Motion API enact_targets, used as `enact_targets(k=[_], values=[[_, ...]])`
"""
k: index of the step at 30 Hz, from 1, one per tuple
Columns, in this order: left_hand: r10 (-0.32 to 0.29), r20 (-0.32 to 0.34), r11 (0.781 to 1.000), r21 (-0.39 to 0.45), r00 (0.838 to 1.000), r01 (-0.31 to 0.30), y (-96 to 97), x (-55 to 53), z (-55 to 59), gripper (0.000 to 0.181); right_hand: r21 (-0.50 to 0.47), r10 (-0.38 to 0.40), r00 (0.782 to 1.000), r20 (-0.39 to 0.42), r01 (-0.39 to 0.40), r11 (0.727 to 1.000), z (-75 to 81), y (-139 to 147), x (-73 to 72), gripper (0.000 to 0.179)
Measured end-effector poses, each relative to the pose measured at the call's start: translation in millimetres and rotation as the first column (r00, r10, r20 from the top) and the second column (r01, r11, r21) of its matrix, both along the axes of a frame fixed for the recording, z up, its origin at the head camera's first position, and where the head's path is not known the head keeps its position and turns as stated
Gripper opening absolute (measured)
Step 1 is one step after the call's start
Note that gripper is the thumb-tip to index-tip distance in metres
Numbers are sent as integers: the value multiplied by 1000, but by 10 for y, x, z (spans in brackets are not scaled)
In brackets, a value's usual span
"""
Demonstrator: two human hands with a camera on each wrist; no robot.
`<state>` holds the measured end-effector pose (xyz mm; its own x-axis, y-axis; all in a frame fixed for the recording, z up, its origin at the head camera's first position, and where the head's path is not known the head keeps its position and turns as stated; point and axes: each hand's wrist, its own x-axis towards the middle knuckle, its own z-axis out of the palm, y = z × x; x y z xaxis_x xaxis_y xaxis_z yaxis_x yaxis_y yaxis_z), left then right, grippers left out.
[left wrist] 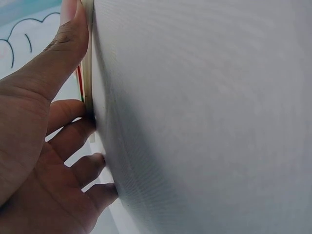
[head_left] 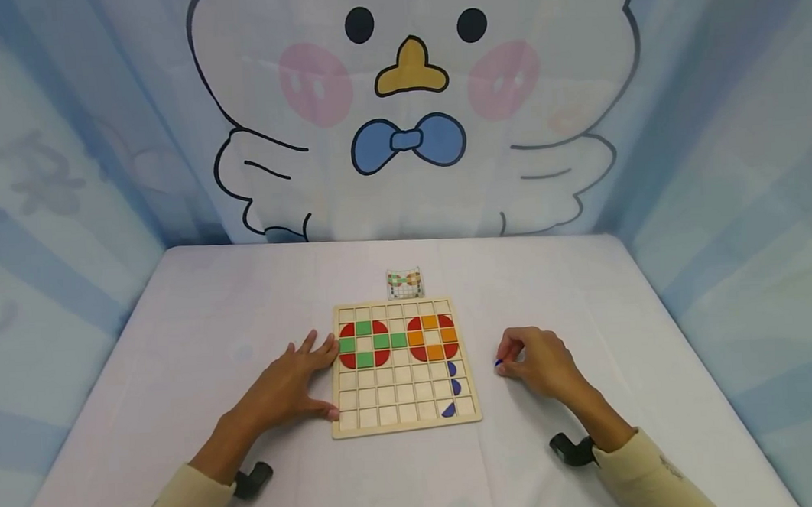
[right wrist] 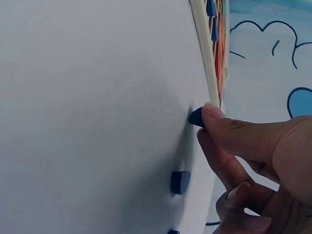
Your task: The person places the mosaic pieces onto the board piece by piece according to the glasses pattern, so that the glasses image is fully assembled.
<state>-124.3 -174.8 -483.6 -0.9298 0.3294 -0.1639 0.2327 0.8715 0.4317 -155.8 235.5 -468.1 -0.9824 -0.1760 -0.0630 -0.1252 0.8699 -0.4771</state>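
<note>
A wooden grid board (head_left: 404, 431) lies on the table, set with red quarter-round, green square and orange square pieces in two ring shapes. Blue pieces (head_left: 456, 387) sit in its lower right cells. My left hand (head_left: 282, 386) is spread at the board's left side, thumb and fingertips touching the edge; the left wrist view shows the thumb (left wrist: 68, 34) along the rim. To the right of the board, my right hand (head_left: 539, 361) pinches a small blue piece (right wrist: 196, 117) between thumb and forefinger, low over the table. Another blue piece (right wrist: 181, 182) lies beneath that hand.
A small pattern card (head_left: 404, 283) lies just beyond the board's back edge, showing a similar coloured design. Part of one more blue piece (right wrist: 174, 232) shows at the bottom of the right wrist view. A printed curtain (head_left: 416, 192) stands behind the white table (head_left: 243, 293).
</note>
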Motion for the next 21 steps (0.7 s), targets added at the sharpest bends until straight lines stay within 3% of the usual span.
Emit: enact_targets(k=[6, 12, 21], values=[[-8, -5, 1000, -1, 1000, 8, 1, -1, 1, 120, -93, 22, 1000, 21, -20, 995, 78, -306, -30, 17], [-11, -6, 1000, 9, 1000, 11, -2, -2, -7, 119, -171, 119, 993, 25, -113, 979, 143, -744, -36, 20], [-12, 3, 1000, -1, 1000, 12, -18, -21, -12, 121, -239, 322, 947, -8, -315, 919, 143, -1402, -86, 19]])
